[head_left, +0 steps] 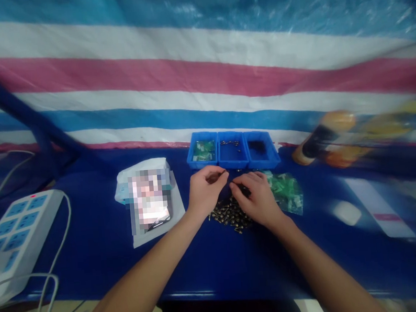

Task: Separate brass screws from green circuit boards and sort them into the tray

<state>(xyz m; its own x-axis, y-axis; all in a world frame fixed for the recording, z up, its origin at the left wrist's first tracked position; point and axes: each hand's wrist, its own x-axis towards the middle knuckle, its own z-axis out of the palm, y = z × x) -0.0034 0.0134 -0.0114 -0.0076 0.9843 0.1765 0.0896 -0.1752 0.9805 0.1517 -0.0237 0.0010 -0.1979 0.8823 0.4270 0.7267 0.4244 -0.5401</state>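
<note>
My left hand (207, 187) is closed in a pinch above the blue table, thumb and fingertips together; what it holds is too small to make out. Just to its right, my right hand (256, 195) is pinched too, its fingertips close to those of the left, and its object cannot be made out either. Beneath and between both hands lies a pile of small brass-coloured metal pieces (232, 215). Behind the hands stand three blue bins: the left bin (191, 162) contains green pieces, the middle bin (233, 161) a few metal parts, the right bin (273, 156) dark small parts.
A clear bag of green pieces (286, 193) lies right of my right hand. A pixelated phone (161, 221) rests on white packaging (177, 201) at left, near a power strip (23, 238) with cables. Blurred bottles (318, 140) and a white case (347, 212) are at right.
</note>
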